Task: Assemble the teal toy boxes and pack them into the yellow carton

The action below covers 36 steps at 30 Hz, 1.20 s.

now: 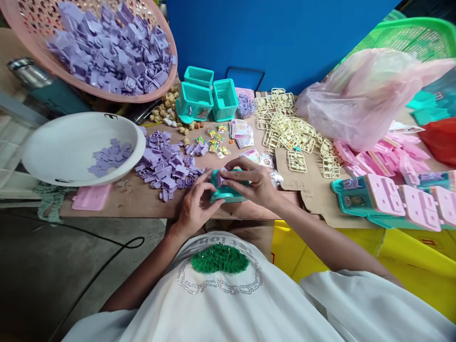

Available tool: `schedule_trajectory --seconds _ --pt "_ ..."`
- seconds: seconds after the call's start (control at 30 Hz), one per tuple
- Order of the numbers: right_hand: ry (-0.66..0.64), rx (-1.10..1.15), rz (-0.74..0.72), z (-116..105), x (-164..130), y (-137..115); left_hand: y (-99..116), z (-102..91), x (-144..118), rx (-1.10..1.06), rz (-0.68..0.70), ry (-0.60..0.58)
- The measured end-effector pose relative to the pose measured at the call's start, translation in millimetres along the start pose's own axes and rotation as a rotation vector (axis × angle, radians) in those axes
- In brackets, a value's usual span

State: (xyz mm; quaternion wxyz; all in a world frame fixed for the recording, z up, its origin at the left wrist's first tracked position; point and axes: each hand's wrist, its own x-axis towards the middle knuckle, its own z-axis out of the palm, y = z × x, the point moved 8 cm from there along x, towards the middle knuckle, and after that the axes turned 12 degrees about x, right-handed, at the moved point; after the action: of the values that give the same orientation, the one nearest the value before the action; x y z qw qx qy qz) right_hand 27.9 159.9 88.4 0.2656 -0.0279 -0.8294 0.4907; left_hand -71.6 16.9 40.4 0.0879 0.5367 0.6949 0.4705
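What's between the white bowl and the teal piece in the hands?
Head view: a loose pile of purple parts lies on the board between the white bowl and the teal piece.

Single head-worn view, looking forward and steeply down, close above the hands [228,190], desk [142,202] edge near, blue wall [285,38] at top

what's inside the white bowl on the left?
The white bowl holds a small heap of purple plastic pieces toward its right side. Its bare inside shows elsewhere; anything beneath the heap is covered.

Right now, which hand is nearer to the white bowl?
Left. The left hand is at the teal toy piece, on the side toward the white bowl; the right hand is farther away.
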Motion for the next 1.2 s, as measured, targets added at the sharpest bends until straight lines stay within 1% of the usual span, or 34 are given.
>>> schedule_trajectory --seconds 0.07,0.17,0.27,0.37,0.47,0.53,0.63,0.7,0.83,0.93,1.03,1.1,1.2 --pt "0.001 0.009 0.008 1 -1 3 -9 5.9 1 -0.074 -0.050 -0.025" --pt "-0.008 0.005 0.001 1 -3 2 -23 16.5 3 -0.162 -0.101 -0.093" --pt "-0.029 -0.016 -0.026 0 -1 -4 -35 21.9 5 -0.172 -0.122 -0.138" --pt "-0.090 -0.051 -0.033 0 3 -8 -40 23.4 6 -0.177 -0.120 -0.156" --pt "-0.161 -0.084 -0.048 2 7 -11 -39 22.2 7 -0.206 -0.110 -0.141" --pt "-0.186 -0.097 -0.047 2 8 -12 -35 18.8 7 -0.192 -0.069 -0.111" --pt "-0.188 -0.116 -0.020 2 8 -13 -26 14.5 7 -0.092 0.035 -0.087" --pt "-0.174 -0.128 -0.007 1 7 -13 -22 13.0 5 -0.050 0.078 -0.077" --pt "-0.171 -0.126 -0.027 1 4 -10 -22 11.9 3 -0.065 0.053 -0.062" --pt "-0.216 -0.094 -0.058 1 3 -8 -22 12.8 3 -0.093 0.025 -0.088" --pt "-0.303 -0.062 -0.087 4 6 -9 -25 13.9 3 -0.102 -0.033 -0.117" --pt "-0.370 -0.081 -0.107 7 10 -12 -28 14.2 2 -0.123 -0.076 -0.120" --pt "-0.465 -0.133 -0.134 13 20 -19 -28 14.2 0 -0.129 -0.087 -0.108"
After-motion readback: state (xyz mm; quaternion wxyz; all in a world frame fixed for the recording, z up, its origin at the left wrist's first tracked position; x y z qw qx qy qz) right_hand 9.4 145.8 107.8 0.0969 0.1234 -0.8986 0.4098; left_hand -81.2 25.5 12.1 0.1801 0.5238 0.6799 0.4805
